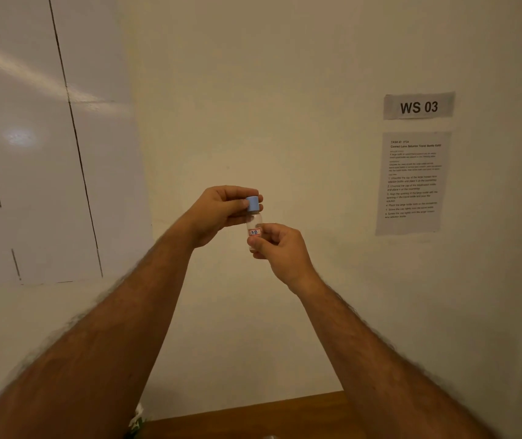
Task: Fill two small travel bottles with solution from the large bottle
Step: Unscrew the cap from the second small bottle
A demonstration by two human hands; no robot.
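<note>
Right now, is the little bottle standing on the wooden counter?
No, the small bottle is held up in the air, right hand gripping its body, left hand on its blue cap.

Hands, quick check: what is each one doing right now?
Left hand: pinches the blue cap.
Right hand: grips the small travel bottle.

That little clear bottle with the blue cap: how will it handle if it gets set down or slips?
The small bottle looks rigid and clear, so probably stiff, perhaps breakable if dropped. It looks nearly empty, so likely light. Its round, narrow body could tip or roll once released. The left hand grips the blue cap; the right hand pinches the body.
</note>
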